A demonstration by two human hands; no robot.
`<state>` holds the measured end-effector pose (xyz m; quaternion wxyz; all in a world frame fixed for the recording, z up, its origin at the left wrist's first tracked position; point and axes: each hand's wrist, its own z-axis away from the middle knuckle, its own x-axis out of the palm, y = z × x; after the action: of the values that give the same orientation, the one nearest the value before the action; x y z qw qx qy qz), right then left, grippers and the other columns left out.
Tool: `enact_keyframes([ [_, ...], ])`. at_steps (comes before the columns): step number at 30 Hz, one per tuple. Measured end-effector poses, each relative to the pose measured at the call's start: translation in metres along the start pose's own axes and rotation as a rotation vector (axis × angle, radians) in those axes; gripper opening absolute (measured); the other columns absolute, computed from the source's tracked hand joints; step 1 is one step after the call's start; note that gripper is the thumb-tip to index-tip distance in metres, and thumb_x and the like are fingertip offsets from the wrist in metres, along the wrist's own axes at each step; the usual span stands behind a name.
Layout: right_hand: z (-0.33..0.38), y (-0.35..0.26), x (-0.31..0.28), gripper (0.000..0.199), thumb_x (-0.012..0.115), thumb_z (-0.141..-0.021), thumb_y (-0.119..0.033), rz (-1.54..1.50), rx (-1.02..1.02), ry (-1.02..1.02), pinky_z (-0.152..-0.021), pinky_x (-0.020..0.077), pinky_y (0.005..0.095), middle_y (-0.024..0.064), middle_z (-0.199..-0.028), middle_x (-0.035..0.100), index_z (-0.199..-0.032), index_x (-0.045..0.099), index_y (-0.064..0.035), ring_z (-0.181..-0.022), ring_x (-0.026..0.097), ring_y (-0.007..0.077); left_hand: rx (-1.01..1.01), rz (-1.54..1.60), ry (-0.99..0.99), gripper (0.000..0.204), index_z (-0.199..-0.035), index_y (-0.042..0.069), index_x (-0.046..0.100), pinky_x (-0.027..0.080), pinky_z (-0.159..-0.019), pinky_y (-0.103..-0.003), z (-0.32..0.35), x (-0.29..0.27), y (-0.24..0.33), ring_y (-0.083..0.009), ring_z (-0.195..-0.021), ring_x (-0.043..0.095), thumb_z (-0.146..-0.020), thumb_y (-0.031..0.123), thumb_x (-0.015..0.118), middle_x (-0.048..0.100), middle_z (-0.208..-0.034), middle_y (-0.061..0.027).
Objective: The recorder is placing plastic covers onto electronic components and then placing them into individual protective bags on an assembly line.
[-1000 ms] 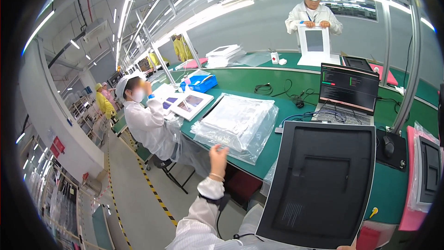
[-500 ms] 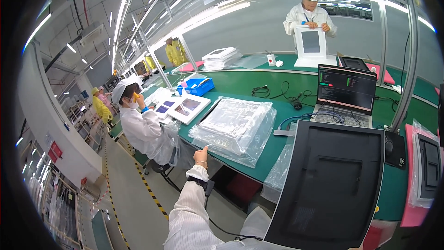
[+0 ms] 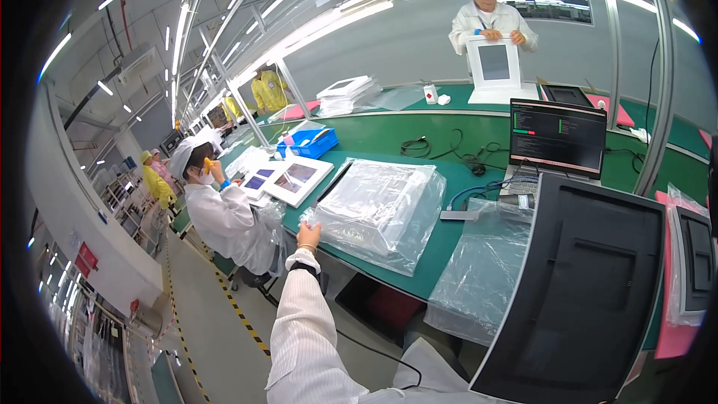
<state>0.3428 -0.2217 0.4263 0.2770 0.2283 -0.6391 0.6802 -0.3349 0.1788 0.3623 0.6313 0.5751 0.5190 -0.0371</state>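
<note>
My left hand (image 3: 308,236) reaches out over the bench's front edge. Its fingers are closed on the near-left corner of a clear plastic bag (image 3: 407,243), which lies loosely around a white flat panel (image 3: 366,198). My right hand does not show. Large in the lower right stands a black rectangular panel (image 3: 580,292) with a raised frame, tilted up close to me; whatever supports it is hidden. Beside its left edge, another clear plastic bag (image 3: 475,269) hangs over the bench edge.
Behind the black panel stands an open laptop (image 3: 557,138) with cables. A blue bin (image 3: 310,142) and framed white panels (image 3: 299,179) lie farther left. A seated co-worker (image 3: 217,209) is at the left; another co-worker (image 3: 490,26) holds a white frame across the bench.
My left hand has moved left and slightly up, pulling the bag's corner outward. The black panel has shifted right and tilted, uncovering more of the bag beside it.
</note>
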Motion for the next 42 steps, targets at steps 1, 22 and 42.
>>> enact_keyframes([
  [1, -0.001, 0.001, 0.001, 0.039, 0.064, -0.069, -0.014, 0.001, -0.01, 0.013, -0.039, 0.0402, 0.0249, 0.0157, -0.073, 0.061, -0.1, 0.054, 0.0068, -0.047, 0.054, 0.0198, -0.016, -0.017, 0.046, 0.068, -0.127, 0.007, 0.048, 0.035, -0.099, -0.042, -0.005, 0.003, 0.004, -0.0326, -0.116, 0.049, -0.074, 0.047, 0.065, 0.059, -0.119, -0.0119],
  [22, -0.02, 0.011, 0.004, 0.048, 0.06, -0.067, -0.017, 0.005, -0.149, 0.131, -0.038, 0.0435, 0.0245, 0.0175, -0.077, 0.063, -0.106, 0.051, 0.0097, -0.045, 0.055, 0.021, -0.001, -0.139, 0.472, 0.037, -0.114, 0.007, 0.055, 0.041, -0.09, -0.042, -0.063, -0.002, 0.04, -0.0354, -0.114, 0.047, -0.079, 0.019, 0.059, 0.042, -0.13, -0.0205],
  [42, 0.03, -0.011, -0.006, 0.07, 0.053, -0.052, -0.019, -0.102, -0.265, 0.37, -0.027, 0.0409, 0.0276, 0.0216, -0.07, 0.063, -0.111, 0.048, 0.0172, -0.032, 0.049, 0.025, 0.587, -0.4, 0.065, 0.049, -0.127, 0.008, 0.047, 0.035, -0.098, -0.048, 0.0, 0.03, 0.125, -0.034, -0.121, 0.042, -0.088, 0.038, 0.051, 0.045, -0.131, -0.0189],
])
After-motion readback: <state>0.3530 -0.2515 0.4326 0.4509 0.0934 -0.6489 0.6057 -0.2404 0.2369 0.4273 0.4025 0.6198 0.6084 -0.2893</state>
